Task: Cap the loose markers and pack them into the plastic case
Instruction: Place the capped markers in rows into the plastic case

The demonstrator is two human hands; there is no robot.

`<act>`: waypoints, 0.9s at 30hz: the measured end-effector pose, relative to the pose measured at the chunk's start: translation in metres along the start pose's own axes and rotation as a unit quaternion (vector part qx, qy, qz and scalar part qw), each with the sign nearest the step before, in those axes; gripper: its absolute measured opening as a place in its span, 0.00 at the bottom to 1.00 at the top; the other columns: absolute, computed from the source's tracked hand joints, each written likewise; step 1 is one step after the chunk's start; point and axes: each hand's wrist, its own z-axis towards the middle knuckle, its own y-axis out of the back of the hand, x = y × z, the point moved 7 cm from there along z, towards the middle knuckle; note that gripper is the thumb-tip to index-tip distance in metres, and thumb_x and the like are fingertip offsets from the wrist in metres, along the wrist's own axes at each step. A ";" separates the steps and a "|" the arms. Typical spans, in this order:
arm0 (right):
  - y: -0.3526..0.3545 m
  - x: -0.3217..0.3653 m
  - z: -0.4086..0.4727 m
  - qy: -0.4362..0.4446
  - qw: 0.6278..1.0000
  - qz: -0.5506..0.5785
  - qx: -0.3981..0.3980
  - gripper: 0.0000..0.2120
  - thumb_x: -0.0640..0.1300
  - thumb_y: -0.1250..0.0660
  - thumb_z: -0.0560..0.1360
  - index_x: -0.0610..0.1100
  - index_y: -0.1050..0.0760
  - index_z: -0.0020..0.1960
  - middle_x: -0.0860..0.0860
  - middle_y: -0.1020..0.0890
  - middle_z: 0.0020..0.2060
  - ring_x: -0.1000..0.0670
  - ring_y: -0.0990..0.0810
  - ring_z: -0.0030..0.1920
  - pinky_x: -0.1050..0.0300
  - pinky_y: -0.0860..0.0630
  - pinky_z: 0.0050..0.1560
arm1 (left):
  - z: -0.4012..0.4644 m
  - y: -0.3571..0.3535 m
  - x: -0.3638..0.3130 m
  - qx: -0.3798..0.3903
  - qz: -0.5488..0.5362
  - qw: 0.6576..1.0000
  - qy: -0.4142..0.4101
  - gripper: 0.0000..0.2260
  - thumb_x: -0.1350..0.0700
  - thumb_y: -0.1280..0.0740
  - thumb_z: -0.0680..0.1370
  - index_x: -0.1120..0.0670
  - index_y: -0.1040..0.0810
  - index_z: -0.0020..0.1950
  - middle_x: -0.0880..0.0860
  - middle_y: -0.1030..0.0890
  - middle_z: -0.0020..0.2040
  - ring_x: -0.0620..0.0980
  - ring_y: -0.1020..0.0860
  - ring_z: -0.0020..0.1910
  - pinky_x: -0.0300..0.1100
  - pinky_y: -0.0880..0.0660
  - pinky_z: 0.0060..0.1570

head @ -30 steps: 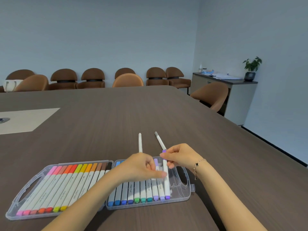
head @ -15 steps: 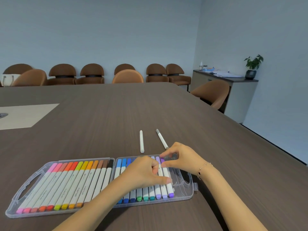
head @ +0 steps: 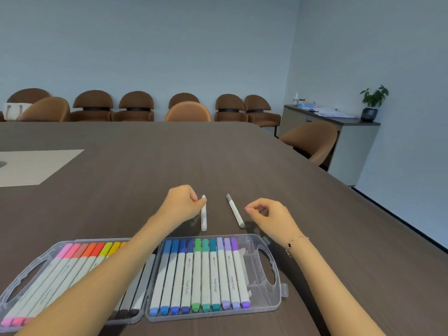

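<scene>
Both hands left case (head: 271, 309) | left hand (head: 181, 204) pinches white marker (head: 204, 214) | right hand (head: 269, 214) loosely curled, empty

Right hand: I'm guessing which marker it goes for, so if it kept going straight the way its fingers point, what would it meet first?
Probably the grey-tipped marker. The right hand hovers beside it, fingers curled toward its barrel, nothing between; height above the table is unclear.

Pale blue walls (head: 145, 44); brown chairs (head: 93, 105) behind dark table (head: 169, 154); sideboard (head: 349, 132) right.
</scene>
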 end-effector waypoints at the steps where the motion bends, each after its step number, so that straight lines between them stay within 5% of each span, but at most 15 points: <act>1: 0.000 0.000 0.001 0.004 1.000 -0.003 -0.006 0.07 0.47 0.37 0.78 0.49 0.20 0.51 0.57 0.21 0.42 0.59 0.25 0.40 0.75 0.33 0.35 | 0.014 -0.008 0.006 0.018 0.036 0.999 0.021 0.17 0.48 0.35 0.78 0.56 0.28 0.33 0.52 0.28 0.31 0.47 0.28 0.31 0.35 0.32 0.32; 6: 0.003 -0.004 0.002 0.016 1.000 0.007 -0.017 0.09 0.44 0.39 0.79 0.49 0.20 0.51 0.60 0.23 0.41 0.60 0.26 0.39 0.76 0.32 0.33 | 0.038 -0.054 0.015 0.116 0.110 0.983 0.084 0.15 0.49 0.33 0.76 0.56 0.30 0.36 0.52 0.26 0.34 0.47 0.26 0.29 0.35 0.30 0.30; 9: -0.001 -0.008 0.002 -0.001 1.000 -0.006 -0.019 0.09 0.44 0.40 0.79 0.49 0.21 0.51 0.59 0.23 0.40 0.59 0.24 0.39 0.75 0.31 0.37 | 0.034 -0.054 0.002 0.096 0.117 0.987 0.056 0.14 0.50 0.31 0.75 0.56 0.29 0.35 0.52 0.27 0.33 0.45 0.28 0.29 0.34 0.33 0.28; 14: 0.009 -0.003 0.001 -0.003 0.992 0.106 -0.068 0.07 0.46 0.40 0.79 0.51 0.24 0.54 0.55 0.19 0.40 0.59 0.24 0.32 0.69 0.28 0.31 | -0.006 -0.041 -0.041 0.128 -0.037 0.991 -0.024 0.15 0.44 0.30 0.72 0.56 0.16 0.38 0.48 0.21 0.29 0.43 0.25 0.26 0.34 0.29 0.30; 19: 0.000 0.009 -0.007 0.000 0.986 0.168 -0.001 0.08 0.48 0.37 0.78 0.46 0.22 0.53 0.46 0.17 0.38 0.55 0.27 0.24 0.61 0.24 0.31 | -0.060 -0.054 -0.052 0.177 -0.083 0.980 -0.045 0.15 0.42 0.30 0.72 0.52 0.16 0.36 0.46 0.21 0.26 0.38 0.25 0.24 0.30 0.28 0.30; 27: -0.009 0.004 -0.024 -0.010 0.986 0.090 0.142 0.12 0.49 0.31 0.74 0.40 0.21 0.48 0.47 0.21 0.30 0.57 0.29 0.25 0.65 0.27 0.31 | -0.105 -0.058 -0.047 0.257 -0.098 0.954 -0.115 0.12 0.43 0.27 0.70 0.50 0.16 0.43 0.50 0.16 0.35 0.39 0.23 0.31 0.32 0.26 0.34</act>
